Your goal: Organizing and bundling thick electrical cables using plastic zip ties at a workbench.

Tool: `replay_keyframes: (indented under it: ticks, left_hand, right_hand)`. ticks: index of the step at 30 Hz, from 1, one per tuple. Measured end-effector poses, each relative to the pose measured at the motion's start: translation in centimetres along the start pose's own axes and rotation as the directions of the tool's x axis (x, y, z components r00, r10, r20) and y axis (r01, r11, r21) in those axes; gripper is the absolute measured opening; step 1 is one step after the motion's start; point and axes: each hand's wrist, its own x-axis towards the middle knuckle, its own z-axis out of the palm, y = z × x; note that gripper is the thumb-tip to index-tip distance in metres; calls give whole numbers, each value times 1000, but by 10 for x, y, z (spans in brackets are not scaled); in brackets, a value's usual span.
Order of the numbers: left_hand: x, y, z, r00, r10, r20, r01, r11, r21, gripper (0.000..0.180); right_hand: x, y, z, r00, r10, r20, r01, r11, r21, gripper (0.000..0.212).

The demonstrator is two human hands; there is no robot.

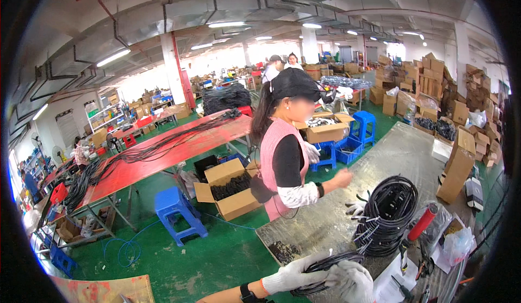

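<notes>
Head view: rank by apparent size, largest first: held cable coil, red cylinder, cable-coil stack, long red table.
1. Long red table
2. Cable-coil stack
3. Held cable coil, partly hidden
4. Red cylinder

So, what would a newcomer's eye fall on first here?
Probably the person in pink, mid-picture beside the grey table. Next, the stack of black cable coils on it, with the gloved left hand and right hand holding another coil below. Then the red table, left.
</notes>
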Motion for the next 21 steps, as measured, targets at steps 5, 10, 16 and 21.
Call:
replay_keyframes:
  ticks: [5,10,16,21]
  left_hand:
    - [-7,5,-3,994,-55,-93,46,994,-100,68]
    - [-1,-13,-3,996,-39,-75,28,989,-142,70]
    - [-1,-6,2,987,-160,-36,152,975,-164,68]
    - [-2,-12,4,999,-35,-27,33,998,-56,68]
  right_hand:
    - [21,-5,-14,975,-81,206,196,752,-630,20]
    - [15,-11,7,875,-303,377,463,297,-835,9]
    - [16,-10,-5,980,-142,142,199,778,-596,15]
    - [20,-17,5,990,-132,48,137,831,-539,22]
